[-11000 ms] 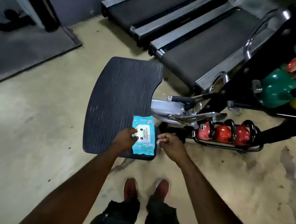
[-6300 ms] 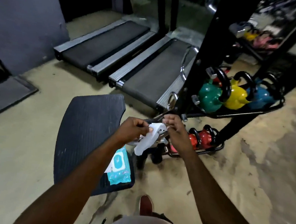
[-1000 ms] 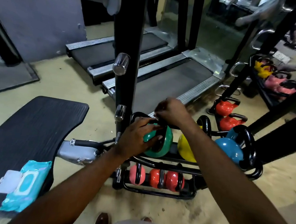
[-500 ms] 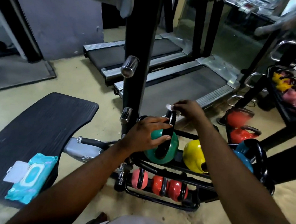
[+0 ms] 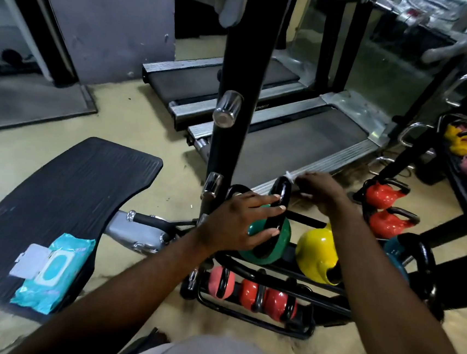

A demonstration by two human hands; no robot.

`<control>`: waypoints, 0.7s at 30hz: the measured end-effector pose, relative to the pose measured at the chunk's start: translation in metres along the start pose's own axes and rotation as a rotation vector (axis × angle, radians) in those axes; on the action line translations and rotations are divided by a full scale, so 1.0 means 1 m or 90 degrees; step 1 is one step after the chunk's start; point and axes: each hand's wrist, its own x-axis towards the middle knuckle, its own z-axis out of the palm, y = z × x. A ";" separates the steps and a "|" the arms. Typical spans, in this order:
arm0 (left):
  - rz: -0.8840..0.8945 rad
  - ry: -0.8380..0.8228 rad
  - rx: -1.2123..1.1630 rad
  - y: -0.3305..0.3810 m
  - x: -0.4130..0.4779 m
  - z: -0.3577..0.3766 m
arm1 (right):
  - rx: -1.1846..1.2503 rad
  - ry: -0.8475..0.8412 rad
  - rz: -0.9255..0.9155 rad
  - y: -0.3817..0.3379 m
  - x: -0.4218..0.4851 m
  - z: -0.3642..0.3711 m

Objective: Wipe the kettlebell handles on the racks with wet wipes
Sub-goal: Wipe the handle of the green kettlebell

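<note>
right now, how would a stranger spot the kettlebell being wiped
At the foot of the black post sits a low kettlebell rack. On its upper row, take the green kettlebell, left of the yellow kettlebell, the only green one.

Left forearm bare, enters from 7 o'clock, reaches toward 2 o'clock. Left hand [image 5: 237, 224] back-up, fingers nearly straight and spread; fingertips [image 5: 276, 204] lie across glossy black kettlebell handle [image 5: 281, 194], thumb lower, at 5 o'clock of them, touching same handle. Right forearm bare, enters from 5 o'clock, runs toward 11 o'clock, wrist bent. Right hand [image 5: 321, 188] at 2 o'clock of left hand, fingers curled, pinching white wet wipe [image 5: 289, 178] against handle top. Hands close, not touching.
</note>
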 end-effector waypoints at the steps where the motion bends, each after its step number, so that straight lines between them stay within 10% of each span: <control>1: 0.019 -0.003 0.021 0.000 -0.002 0.001 | -0.051 -0.004 -0.008 -0.006 0.010 0.000; 8: 0.033 -0.004 0.009 -0.001 -0.008 -0.001 | -0.534 -0.182 -0.013 -0.066 0.033 0.045; 14: -0.001 -0.027 -0.021 0.000 -0.008 -0.004 | -0.155 -0.072 0.004 -0.047 0.026 0.038; 21: -0.009 -0.058 0.004 -0.001 -0.004 0.000 | -0.132 -0.051 0.132 -0.012 0.037 0.005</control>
